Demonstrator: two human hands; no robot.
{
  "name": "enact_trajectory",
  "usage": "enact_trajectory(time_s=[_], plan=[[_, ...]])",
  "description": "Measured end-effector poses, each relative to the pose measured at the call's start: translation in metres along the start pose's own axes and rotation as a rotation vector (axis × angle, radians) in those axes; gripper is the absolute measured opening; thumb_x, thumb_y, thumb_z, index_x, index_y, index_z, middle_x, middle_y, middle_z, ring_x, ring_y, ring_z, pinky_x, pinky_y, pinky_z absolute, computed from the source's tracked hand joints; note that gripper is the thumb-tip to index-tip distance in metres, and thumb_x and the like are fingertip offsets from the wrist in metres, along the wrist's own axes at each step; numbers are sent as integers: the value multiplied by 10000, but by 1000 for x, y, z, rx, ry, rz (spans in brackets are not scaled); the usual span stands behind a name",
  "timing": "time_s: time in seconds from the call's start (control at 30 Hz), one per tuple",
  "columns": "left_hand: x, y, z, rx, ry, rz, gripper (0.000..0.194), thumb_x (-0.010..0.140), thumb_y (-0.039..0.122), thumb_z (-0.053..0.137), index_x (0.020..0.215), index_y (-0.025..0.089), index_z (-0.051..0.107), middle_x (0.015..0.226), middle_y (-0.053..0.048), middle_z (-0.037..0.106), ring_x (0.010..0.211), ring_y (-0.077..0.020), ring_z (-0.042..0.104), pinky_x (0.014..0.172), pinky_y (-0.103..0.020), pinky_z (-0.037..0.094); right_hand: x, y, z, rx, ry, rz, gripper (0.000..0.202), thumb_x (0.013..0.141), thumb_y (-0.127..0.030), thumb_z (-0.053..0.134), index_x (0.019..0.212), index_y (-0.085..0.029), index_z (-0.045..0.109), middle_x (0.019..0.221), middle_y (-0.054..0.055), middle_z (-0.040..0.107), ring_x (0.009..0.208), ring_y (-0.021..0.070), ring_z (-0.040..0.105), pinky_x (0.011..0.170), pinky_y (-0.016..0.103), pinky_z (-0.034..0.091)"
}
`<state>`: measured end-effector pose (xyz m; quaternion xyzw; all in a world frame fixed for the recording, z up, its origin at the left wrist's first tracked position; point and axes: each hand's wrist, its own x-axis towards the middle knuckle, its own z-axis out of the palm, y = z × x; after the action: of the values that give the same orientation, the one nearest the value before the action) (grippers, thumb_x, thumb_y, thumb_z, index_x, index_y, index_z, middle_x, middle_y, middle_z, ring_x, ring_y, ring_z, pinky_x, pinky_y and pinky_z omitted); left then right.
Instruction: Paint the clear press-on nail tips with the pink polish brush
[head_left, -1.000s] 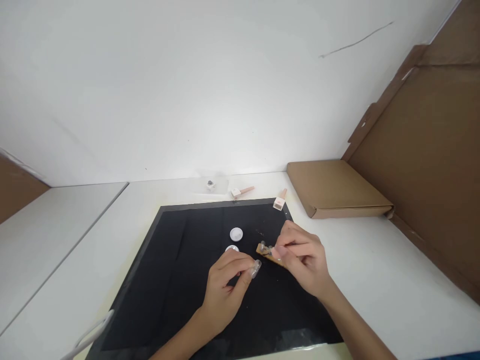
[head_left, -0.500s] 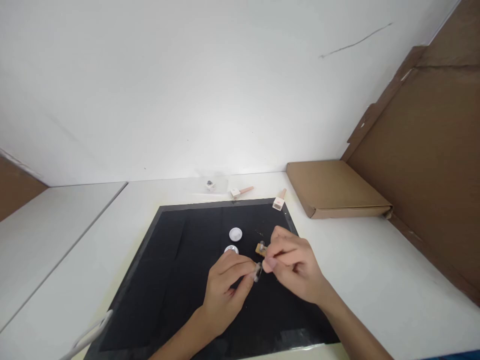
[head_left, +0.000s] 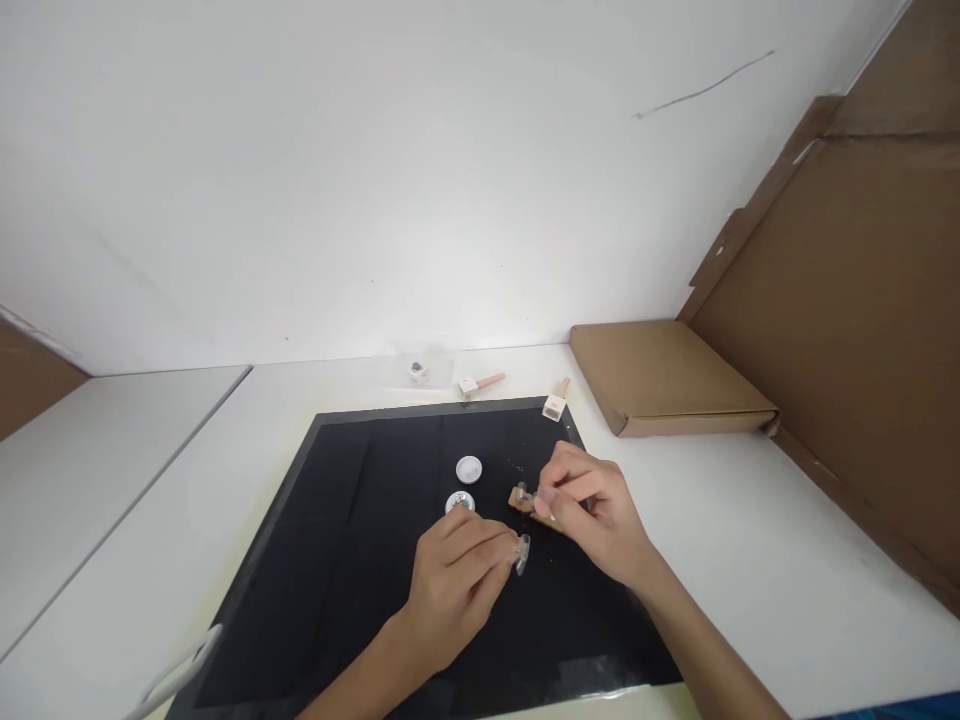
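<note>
My left hand (head_left: 465, 575) pinches a small clear plastic piece (head_left: 523, 553) between thumb and forefinger, above the black mat (head_left: 315, 570). To its right, my right hand (head_left: 592, 508) has thumb and fingers pressed together over a narrow yellow-brown strip (head_left: 519, 498) on the mat. A small clear piece (head_left: 522, 490) stands on that strip; what my right fingertips hold is hidden. Just beyond my left hand is a round white dish (head_left: 460, 500) with small shiny bits in it. Behind that dish lies a second round white dish or lid (head_left: 469, 469).
Two small white blocky pieces with pink stems, one at the mat's back edge (head_left: 469, 387) and another by its back right corner (head_left: 555, 405), lie near a clear tray (head_left: 435, 372). A flat cardboard box (head_left: 667, 375) is at right. A white curved object (head_left: 184, 665) sits front left.
My right hand has moved away from the piece in my left hand to the yellow-brown strip, more of which now shows. My left hand keeps its clear piece, turned slightly.
</note>
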<state>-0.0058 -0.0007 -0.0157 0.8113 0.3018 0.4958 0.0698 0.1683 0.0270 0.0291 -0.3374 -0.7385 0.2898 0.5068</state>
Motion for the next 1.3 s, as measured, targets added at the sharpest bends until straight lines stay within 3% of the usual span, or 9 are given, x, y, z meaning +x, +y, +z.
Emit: enact_trajectory(time_s=[0.13, 0.2, 0.33, 0.53, 0.8, 0.9, 1.03, 1.2, 1.3], plan=[[1, 0, 0, 22, -7, 5, 196, 807, 20, 550, 866, 187, 635, 742, -38, 706, 618, -133, 575, 584, -259, 457, 1, -3, -1, 121, -151, -98, 363, 793, -58, 510, 454, -180, 550, 529, 15, 616, 514, 125, 465, 458, 252, 372], [2, 0, 0, 28, -11, 6, 196, 812, 25, 541, 859, 189, 639, 735, -39, 708, 610, -134, 574, 579, -259, 455, 2, -5, 0, 99, -195, -68, 351, 789, -63, 525, 459, -180, 556, 534, 19, 623, 522, 130, 475, 449, 247, 371], [2, 0, -1, 3, 12, -33, 195, 817, 29, 538, 844, 190, 645, 734, -37, 707, 616, -134, 576, 591, -263, 458, 1, -4, 1, -9, -70, 40, 303, 788, -63, 529, 512, -178, 578, 579, 17, 612, 549, 129, 502, 456, 240, 379], [5, 1, -2, -153, 25, -210, 150, 823, 67, 568, 786, 175, 665, 706, -34, 689, 639, -137, 587, 614, -255, 470, 1, -4, 2, 102, -141, -159, 340, 820, -73, 507, 509, -184, 588, 547, 16, 626, 515, 124, 465, 468, 255, 388], [2, 0, -2, -391, 57, -522, 165, 852, 221, 592, 738, 159, 695, 696, -45, 654, 668, -144, 589, 603, -238, 460, 0, 0, 3, -63, 33, -91, 303, 802, -61, 508, 526, -175, 561, 570, 13, 595, 520, 123, 474, 457, 240, 367], [5, 1, -3, -494, 66, -609, 201, 852, 281, 598, 726, 160, 697, 684, -38, 634, 657, -139, 563, 595, -235, 447, 0, -2, 5, 39, 12, -175, 299, 845, -82, 501, 580, -178, 598, 622, 17, 627, 536, 118, 481, 485, 246, 390], [6, 1, -2, -618, 61, -705, 223, 840, 329, 609, 723, 167, 706, 677, -29, 613, 639, -127, 522, 601, -236, 429, 0, -3, 7, 32, -60, -170, 240, 851, -94, 514, 656, -186, 620, 648, 17, 643, 538, 118, 498, 503, 249, 414], [3, -1, -3, -699, 51, -820, 218, 817, 352, 635, 713, 176, 713, 699, -23, 616, 606, -111, 465, 611, -243, 394, 0, -1, 6, -136, 54, -151, 220, 788, -63, 516, 614, -192, 558, 525, -17, 539, 461, 111, 446, 443, 248, 349], [4, -1, -4, -743, 38, -854, 226, 809, 364, 643, 699, 178, 712, 691, -15, 599, 593, -103, 433, 605, -242, 372, 0, -2, 6, -63, 63, -236, 249, 816, -67, 492, 617, -199, 560, 553, 1, 585, 487, 125, 463, 462, 264, 365]])
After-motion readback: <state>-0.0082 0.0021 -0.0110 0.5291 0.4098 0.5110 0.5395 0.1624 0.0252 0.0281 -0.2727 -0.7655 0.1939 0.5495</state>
